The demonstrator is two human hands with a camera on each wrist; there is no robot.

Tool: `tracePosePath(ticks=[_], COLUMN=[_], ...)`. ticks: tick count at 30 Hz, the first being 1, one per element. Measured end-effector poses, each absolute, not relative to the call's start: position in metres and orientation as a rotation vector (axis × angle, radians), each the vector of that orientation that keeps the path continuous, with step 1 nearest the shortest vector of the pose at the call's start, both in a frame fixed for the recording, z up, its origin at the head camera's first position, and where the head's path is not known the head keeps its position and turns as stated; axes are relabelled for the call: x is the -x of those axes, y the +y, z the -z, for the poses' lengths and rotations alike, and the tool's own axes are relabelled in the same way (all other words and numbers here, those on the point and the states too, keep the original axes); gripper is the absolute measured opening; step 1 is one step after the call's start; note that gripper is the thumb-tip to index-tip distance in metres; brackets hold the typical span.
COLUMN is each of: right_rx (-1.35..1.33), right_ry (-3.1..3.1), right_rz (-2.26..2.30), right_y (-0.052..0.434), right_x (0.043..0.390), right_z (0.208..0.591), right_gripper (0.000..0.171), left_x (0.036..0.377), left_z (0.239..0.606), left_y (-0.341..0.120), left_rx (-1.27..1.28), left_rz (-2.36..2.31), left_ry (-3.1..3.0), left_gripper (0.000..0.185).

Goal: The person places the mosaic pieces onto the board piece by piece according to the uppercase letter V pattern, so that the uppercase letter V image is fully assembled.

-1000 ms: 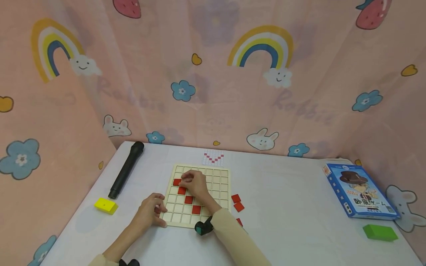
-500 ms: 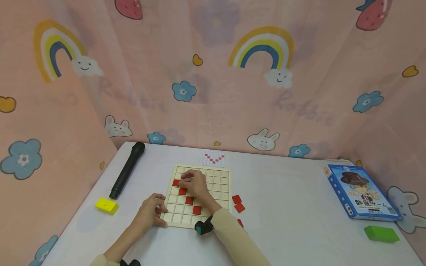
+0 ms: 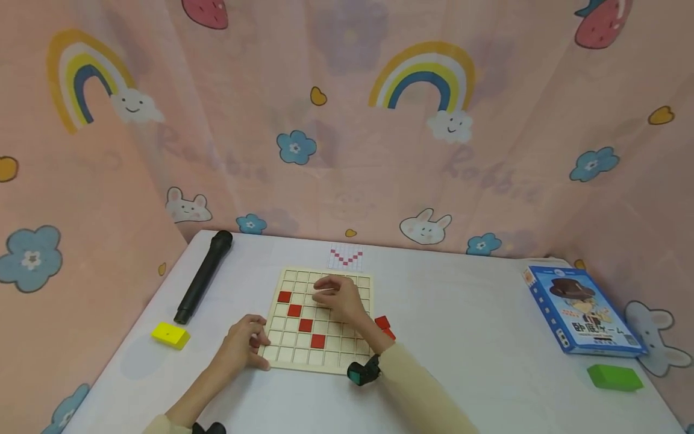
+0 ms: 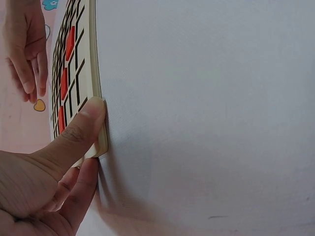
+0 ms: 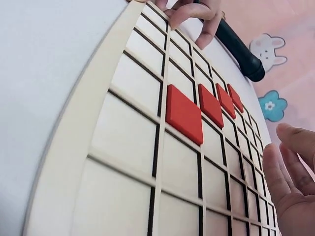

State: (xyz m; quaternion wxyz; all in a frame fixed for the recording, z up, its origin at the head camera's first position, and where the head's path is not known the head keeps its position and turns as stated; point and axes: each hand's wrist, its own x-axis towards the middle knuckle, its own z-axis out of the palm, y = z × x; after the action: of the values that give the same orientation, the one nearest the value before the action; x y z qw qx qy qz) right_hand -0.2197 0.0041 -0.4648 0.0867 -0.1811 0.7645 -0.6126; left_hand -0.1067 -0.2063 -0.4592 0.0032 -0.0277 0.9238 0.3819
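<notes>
A pale wooden grid board (image 3: 331, 358) lies on the white table, with several red square tiles (image 3: 306, 325) in a diagonal row from upper left to lower middle. My left hand (image 3: 253, 349) grips the board's near-left corner; in the left wrist view its thumb (image 4: 83, 128) presses on the board's edge (image 4: 93, 59). My right hand (image 3: 332, 296) hovers over the board's upper middle, fingers relaxed and holding nothing. The right wrist view shows the red tiles (image 5: 184, 113) seated in the board (image 5: 123, 137), with the right hand's fingers (image 5: 290, 167) beside them.
Loose red tiles (image 3: 382, 322) lie just right of the board. A small pattern card (image 3: 346, 257) sits behind it. A black microphone (image 3: 203, 276) and a yellow block (image 3: 170, 335) are on the left; a blue box (image 3: 582, 310) and a green block (image 3: 615, 377) on the right.
My right hand has let go of the upper-left red tile and moved right to the board's middle. The left hand has stayed on the corner.
</notes>
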Motion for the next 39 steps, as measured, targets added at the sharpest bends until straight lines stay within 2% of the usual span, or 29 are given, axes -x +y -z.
tracePosePath(ticks=[27,39], right_rx=[0.587,0.659], right_ry=[2.339,2.34], right_rz=[1.64,1.578], right_y=[0.131,0.158], right_x=[0.149,0.136], right_z=[0.478,0.492], right_gripper=[0.028,0.034], left_x=[0.107,0.107], left_z=[0.457,0.459], left_y=[-0.208,-0.206], left_rx=[0.125,0.117], left_rz=[-1.211,-1.241], left_ry=[2.844,2.83], left_gripper=[0.04,0.04])
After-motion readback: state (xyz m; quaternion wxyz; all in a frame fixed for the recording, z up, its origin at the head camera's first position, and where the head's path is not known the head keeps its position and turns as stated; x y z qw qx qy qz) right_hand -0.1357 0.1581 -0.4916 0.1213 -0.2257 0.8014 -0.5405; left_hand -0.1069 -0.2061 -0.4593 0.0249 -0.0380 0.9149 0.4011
